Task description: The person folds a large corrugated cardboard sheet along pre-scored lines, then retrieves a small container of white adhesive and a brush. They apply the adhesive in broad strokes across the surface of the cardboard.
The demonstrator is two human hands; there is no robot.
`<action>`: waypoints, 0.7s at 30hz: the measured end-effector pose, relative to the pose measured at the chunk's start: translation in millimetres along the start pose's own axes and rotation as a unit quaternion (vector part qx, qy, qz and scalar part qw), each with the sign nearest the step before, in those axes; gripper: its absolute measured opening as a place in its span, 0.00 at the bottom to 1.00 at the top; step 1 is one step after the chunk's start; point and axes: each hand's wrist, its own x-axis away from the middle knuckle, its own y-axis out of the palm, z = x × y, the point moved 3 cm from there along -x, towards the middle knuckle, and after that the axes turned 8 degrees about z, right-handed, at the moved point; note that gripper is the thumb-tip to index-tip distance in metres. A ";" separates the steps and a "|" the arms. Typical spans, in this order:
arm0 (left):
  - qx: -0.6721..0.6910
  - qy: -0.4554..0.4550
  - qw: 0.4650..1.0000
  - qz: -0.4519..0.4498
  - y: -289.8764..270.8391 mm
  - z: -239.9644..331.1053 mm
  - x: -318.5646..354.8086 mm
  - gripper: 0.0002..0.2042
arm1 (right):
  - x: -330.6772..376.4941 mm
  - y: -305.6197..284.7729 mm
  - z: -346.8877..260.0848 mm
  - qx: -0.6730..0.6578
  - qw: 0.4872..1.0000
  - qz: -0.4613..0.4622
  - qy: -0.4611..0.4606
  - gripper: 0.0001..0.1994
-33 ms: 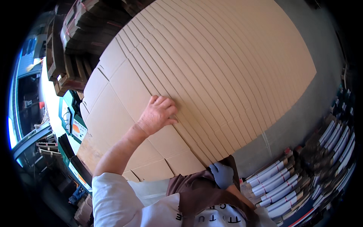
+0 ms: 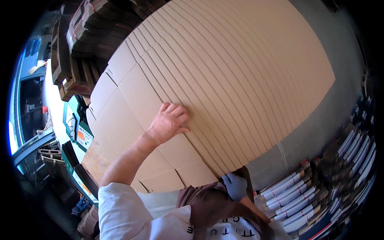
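A wide fan of flat brown cardboard sheets (image 2: 224,68) lies overlapped in front of me, each one stepped a little past the one before. My bare left hand (image 2: 170,122) rests on the near-left part of the fan, fingers curled over the edge of one cardboard sheet (image 2: 132,100), thumb flat on the board. My right hand (image 2: 235,185), in a blue glove, sits low at the near edge of the fan, against my brown apron (image 2: 208,208). Its fingers are partly hidden, so its grip is unclear.
Bundled stacks of folded cardboard (image 2: 86,36) stand at the far left. A grey floor (image 2: 320,120) runs along the right of the fan. Rows of strapped white and dark flat packs (image 2: 320,192) fill the lower right. A green machine (image 2: 78,128) stands at the left.
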 end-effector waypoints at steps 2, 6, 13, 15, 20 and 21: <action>-0.011 0.005 1.000 0.005 -0.1 -0.1 1.5 0.17 | -2.9 2.5 2.1 0.004 1.000 0.002 -0.007 0.14; -0.020 0.004 1.000 0.002 -0.8 -1.0 1.8 0.18 | 1.8 -10.9 -4.6 -0.024 0.997 0.030 -0.071 0.15; -0.010 -0.011 1.000 -0.015 1.3 -2.2 3.8 0.17 | -10.9 -22.2 -8.5 -0.079 0.993 -0.046 -0.075 0.16; -0.003 -0.001 1.000 0.003 0.4 -0.8 4.9 0.17 | -12.0 -24.6 -10.4 -0.059 0.994 -0.043 -0.086 0.16; 0.016 -0.012 0.999 0.035 1.7 -2.2 9.0 0.18 | -15.1 -19.6 -11.4 -0.114 0.986 -0.111 -0.052 0.16; 0.016 -0.020 0.999 0.034 2.2 -2.9 13.2 0.18 | -14.5 -18.2 -9.8 -0.143 0.980 -0.138 -0.024 0.15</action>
